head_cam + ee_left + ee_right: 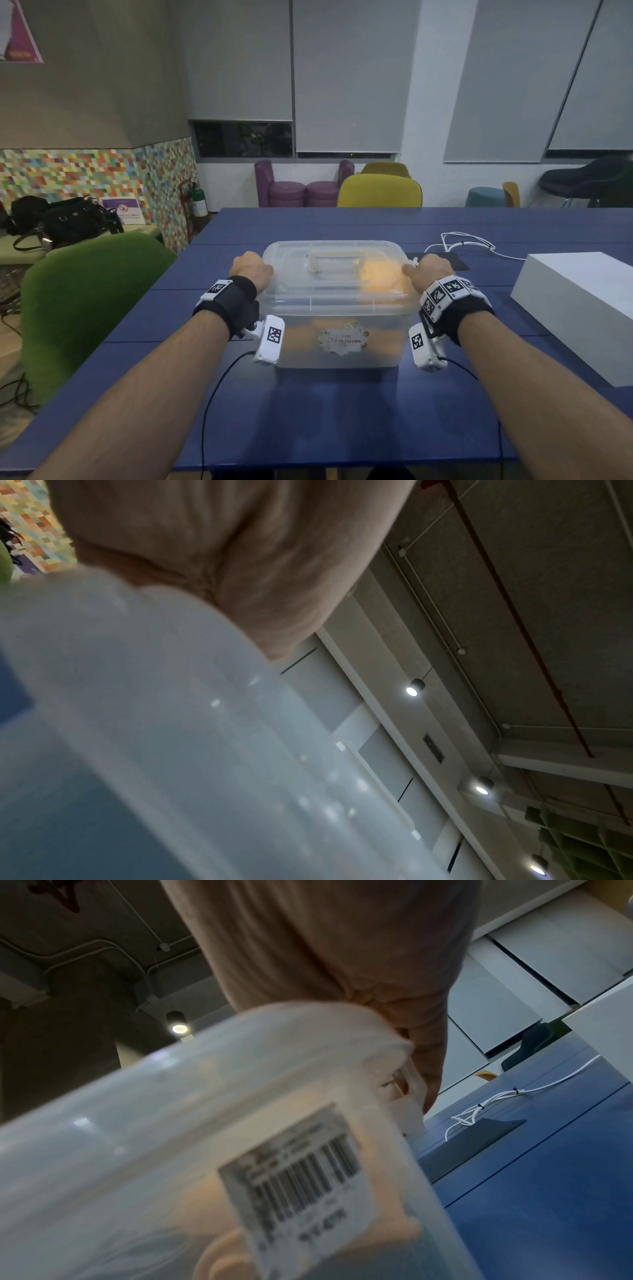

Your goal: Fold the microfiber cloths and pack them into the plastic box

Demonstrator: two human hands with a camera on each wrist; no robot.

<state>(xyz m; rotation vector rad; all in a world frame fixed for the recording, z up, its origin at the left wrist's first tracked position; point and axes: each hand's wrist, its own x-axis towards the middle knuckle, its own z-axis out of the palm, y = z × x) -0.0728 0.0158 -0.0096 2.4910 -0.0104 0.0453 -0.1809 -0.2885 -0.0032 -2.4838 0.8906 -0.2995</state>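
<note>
The clear plastic box [342,308] stands on the blue table [325,411] with its lid on and its handle lying flat. Orange microfiber cloths [380,274] show dimly through lid and walls. My left hand [251,269] grips the box's left end at lid height, its fingers curled over the edge. My right hand [428,270] grips the right end, thumb on the lid. In the right wrist view the right hand [342,947] reaches down behind the box's side latch [400,1091], above a barcode label [294,1183]. The left wrist view shows only the left hand's palm [240,561] over the box [154,723].
A white rectangular box [575,308] lies at the table's right. A white cable [466,241] and a dark flat pad [452,262] lie behind my right hand. A green chair [89,298] stands at the left and a yellow chair [380,190] at the far edge.
</note>
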